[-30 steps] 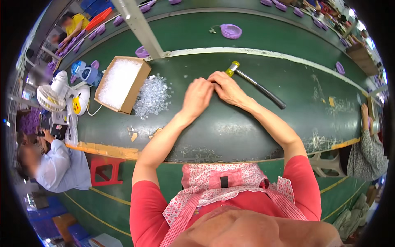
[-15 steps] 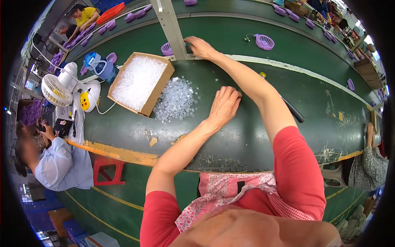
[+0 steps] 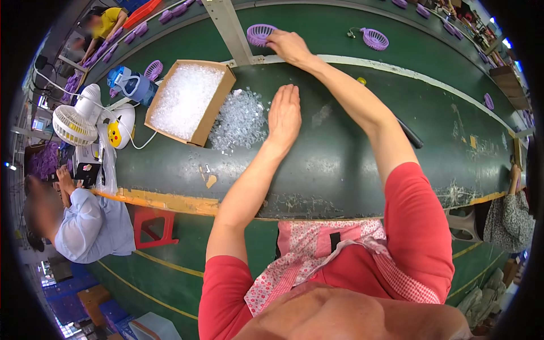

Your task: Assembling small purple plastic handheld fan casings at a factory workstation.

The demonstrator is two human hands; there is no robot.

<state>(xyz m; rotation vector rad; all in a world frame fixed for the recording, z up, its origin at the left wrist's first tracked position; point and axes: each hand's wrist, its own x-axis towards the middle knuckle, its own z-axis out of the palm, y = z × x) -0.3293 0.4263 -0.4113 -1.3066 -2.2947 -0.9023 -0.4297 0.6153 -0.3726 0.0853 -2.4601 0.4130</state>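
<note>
On the far conveyor belt, just right of the metal post, lies a round purple fan grille [image 3: 260,35]. My right hand [image 3: 290,46] reaches out over the belt's edge, its fingers closed on the grille's right rim. My left hand [image 3: 285,110] rests on the dark green table with fingers stretched forward and nothing visible in it. Beside it, to the left, spreads a loose pile of small clear plastic pieces [image 3: 238,122]. An open cardboard box [image 3: 213,107] full of similar clear pieces stands left of the pile.
A metal post [image 3: 228,31] rises at the belt's edge. Another purple grille [image 3: 375,39] with a wire lies farther right. A black rod-shaped tool [image 3: 410,134] sits beyond my right forearm. A white fan [image 3: 76,122] and a blue bottle [image 3: 136,86] stand left; co-workers sit at both sides.
My right hand has moved from beside the post onto the purple grille, which now shows right of the post. My left hand has shifted left toward the clear pieces. The view has shifted slightly.
</note>
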